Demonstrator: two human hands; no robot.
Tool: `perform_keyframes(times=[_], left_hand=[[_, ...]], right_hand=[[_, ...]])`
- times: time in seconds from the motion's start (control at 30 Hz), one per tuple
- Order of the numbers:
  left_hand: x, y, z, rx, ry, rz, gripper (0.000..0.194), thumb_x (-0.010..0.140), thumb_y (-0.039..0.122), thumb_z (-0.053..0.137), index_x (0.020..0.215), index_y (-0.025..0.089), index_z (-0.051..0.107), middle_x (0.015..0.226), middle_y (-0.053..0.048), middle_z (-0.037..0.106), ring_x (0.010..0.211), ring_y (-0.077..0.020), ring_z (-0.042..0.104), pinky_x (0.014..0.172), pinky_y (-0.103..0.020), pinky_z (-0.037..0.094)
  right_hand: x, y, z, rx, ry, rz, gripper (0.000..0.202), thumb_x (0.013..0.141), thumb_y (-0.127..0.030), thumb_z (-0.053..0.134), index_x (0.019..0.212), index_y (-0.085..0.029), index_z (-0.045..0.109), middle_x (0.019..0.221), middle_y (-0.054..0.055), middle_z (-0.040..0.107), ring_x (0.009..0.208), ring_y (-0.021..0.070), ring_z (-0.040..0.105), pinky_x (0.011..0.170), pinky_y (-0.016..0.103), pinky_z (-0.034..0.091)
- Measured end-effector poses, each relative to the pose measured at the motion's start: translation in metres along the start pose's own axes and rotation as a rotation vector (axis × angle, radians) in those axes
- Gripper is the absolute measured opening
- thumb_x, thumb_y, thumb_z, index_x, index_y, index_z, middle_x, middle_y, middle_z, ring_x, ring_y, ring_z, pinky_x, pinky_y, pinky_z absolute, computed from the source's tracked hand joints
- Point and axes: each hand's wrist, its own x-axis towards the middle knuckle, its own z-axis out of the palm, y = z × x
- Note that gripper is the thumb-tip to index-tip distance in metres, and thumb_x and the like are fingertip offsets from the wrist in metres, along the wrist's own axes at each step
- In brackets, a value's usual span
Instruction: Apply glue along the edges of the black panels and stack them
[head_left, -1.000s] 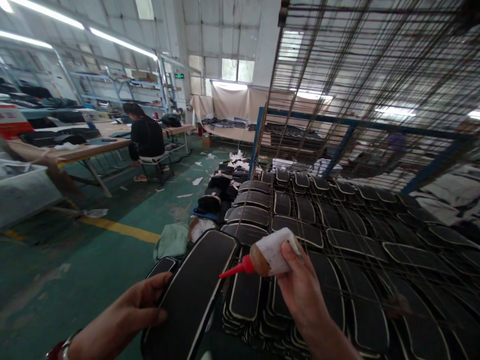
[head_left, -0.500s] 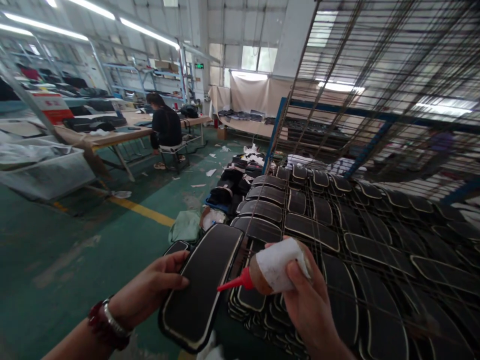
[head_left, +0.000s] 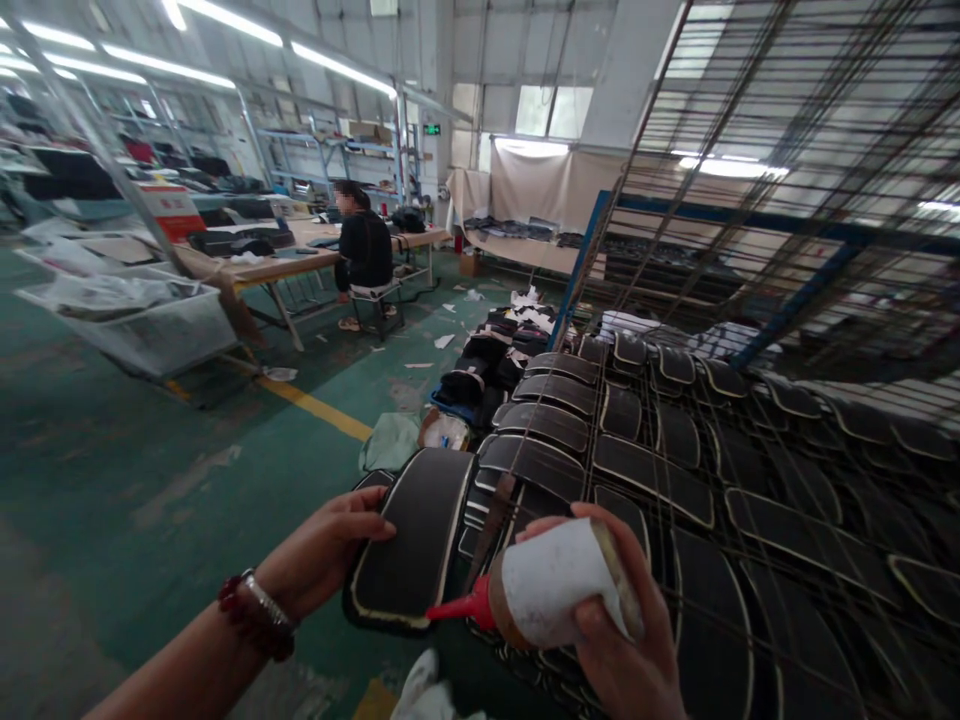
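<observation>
My left hand (head_left: 341,545) grips a dark, rounded panel (head_left: 411,530) by its left edge, thumb on top. A pale line runs along the panel's border. In my right hand (head_left: 626,630) is a squeeze bottle (head_left: 551,580) with a white wrapping, a brownish body and a red pointed nozzle (head_left: 461,607). The bottle is tipped to the left, its nozzle tip at the panel's lower right corner. Whether the tip touches the panel I cannot tell. Many similar pale-edged panels (head_left: 652,475) lie in rows on a wire rack to the right.
Raised wire shelves (head_left: 795,130) with a blue frame (head_left: 581,265) slant over the panels. A seated person (head_left: 365,245) works at a long table (head_left: 300,258). A plastic bin (head_left: 157,335) stands left. Dark bundles (head_left: 465,375) and a green bag (head_left: 391,440) lie on the floor ahead.
The nozzle has moved along the panel's right edge to its lower right corner. The panel now appears shorter and tilted differently. The camera view has swung slightly left.
</observation>
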Motion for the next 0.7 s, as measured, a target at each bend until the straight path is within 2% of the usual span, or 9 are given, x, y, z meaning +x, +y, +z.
perform_keyframes(times=[0.13,0.23,0.37,0.5,0.6,0.7], left_hand=[[0.000,-0.001,-0.001,-0.031,0.025,-0.013,0.036,0.064,0.004,0.069,0.099,0.013,0.067,0.085,-0.010,0.079,0.068,-0.0220,0.074,0.067,-0.035,0.061],[-0.003,-0.001,0.000,-0.041,0.016,-0.005,0.035,0.064,0.005,0.070,0.098,0.013,0.067,0.085,-0.009,0.079,0.067,-0.0211,0.073,0.067,-0.035,0.061],[-0.009,-0.002,0.003,-0.038,-0.025,0.005,0.038,0.066,0.004,0.068,0.103,0.013,0.067,0.089,-0.009,0.080,0.075,-0.0240,0.075,0.072,-0.036,0.060],[-0.013,-0.004,0.004,-0.027,-0.083,0.025,0.042,0.069,0.004,0.066,0.110,0.013,0.065,0.096,-0.011,0.080,0.081,-0.0248,0.075,0.077,-0.038,0.059],[-0.014,-0.008,0.003,0.001,-0.078,0.047,0.043,0.071,0.004,0.066,0.113,0.014,0.065,0.103,-0.011,0.079,0.087,-0.0268,0.075,0.080,-0.040,0.058],[-0.016,-0.015,0.004,0.022,-0.087,0.088,0.042,0.073,0.005,0.065,0.113,0.016,0.066,0.105,-0.010,0.079,0.090,-0.0276,0.074,0.084,-0.042,0.056]], right_hand=[[0.003,0.001,0.000,0.093,-0.040,0.061,0.059,0.084,-0.048,0.080,0.131,-0.026,0.052,0.118,0.015,0.063,0.105,0.0362,0.060,0.078,0.043,0.054],[0.015,0.004,0.000,0.130,-0.011,0.034,0.053,0.086,-0.041,0.079,0.130,-0.026,0.053,0.116,0.013,0.065,0.105,0.0345,0.061,0.081,0.043,0.054],[0.042,0.006,0.002,0.154,0.143,-0.001,0.047,0.084,-0.036,0.082,0.123,-0.025,0.059,0.107,0.010,0.068,0.098,0.0312,0.064,0.079,0.040,0.054],[0.060,0.011,0.003,0.210,0.329,0.054,0.052,0.071,-0.038,0.092,0.113,-0.023,0.066,0.104,0.007,0.069,0.093,0.0256,0.064,0.076,0.031,0.055],[0.059,0.016,0.003,0.264,0.323,0.238,0.051,0.064,-0.039,0.096,0.103,-0.018,0.071,0.094,0.006,0.070,0.082,0.0218,0.063,0.066,0.025,0.054],[0.058,0.019,0.004,0.360,0.278,0.469,0.047,0.062,-0.042,0.097,0.094,-0.016,0.074,0.089,0.006,0.070,0.076,0.0217,0.063,0.064,0.027,0.056]])
